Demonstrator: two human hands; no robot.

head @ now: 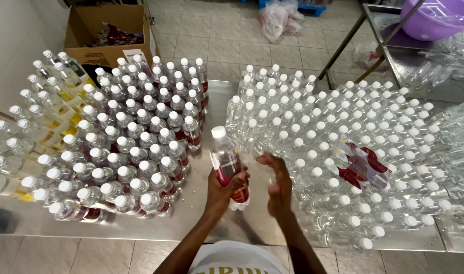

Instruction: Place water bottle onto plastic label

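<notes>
Left hand (222, 189) gripping red-labelled bottle (228, 165), open right hand (278, 183) just beside it.

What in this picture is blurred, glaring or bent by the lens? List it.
Head view: the right hand is smeared by motion; the bottle in the left hand is sharper. Soft glare lies on the steel table. The wide lens bows the bottle rows outward at the edges.

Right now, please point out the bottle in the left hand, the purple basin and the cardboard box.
bottle (227, 165): head view, on its clear body above the red label.
purple basin (435, 23): head view, on its outer wall.
cardboard box (107, 55): head view, on its front wall.
</notes>
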